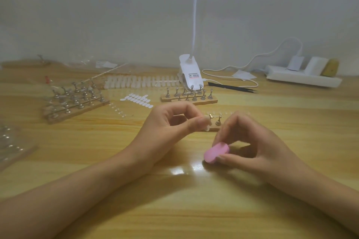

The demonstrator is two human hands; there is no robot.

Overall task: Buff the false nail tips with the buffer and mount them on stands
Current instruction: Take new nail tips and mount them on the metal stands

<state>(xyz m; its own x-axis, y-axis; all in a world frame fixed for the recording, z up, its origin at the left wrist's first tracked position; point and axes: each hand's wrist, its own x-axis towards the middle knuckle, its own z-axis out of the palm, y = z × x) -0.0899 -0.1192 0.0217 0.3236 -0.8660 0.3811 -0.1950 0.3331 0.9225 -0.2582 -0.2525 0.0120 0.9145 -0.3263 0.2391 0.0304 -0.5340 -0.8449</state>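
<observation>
My left hand (172,122) pinches a small pale false nail tip (207,125) between thumb and fingers, right beside a gold stand (210,117) on a small wooden base (212,128). A second metal stand (219,120) rises on the same base, mostly hidden behind my hands. My right hand (252,141) grips a pink oval buffer (216,151) by its far end, low over the table in front of the base. The tip and the buffer are apart.
A wooden board of metal stands (73,101) lies at the left and another board (189,98) behind my hands. Rows of white nail tips (139,81), adhesive tabs (137,100), a clip lamp (191,73), black tweezers (233,87) and a power strip (303,77) sit further back. A clear plastic tray (11,145) is at the left edge.
</observation>
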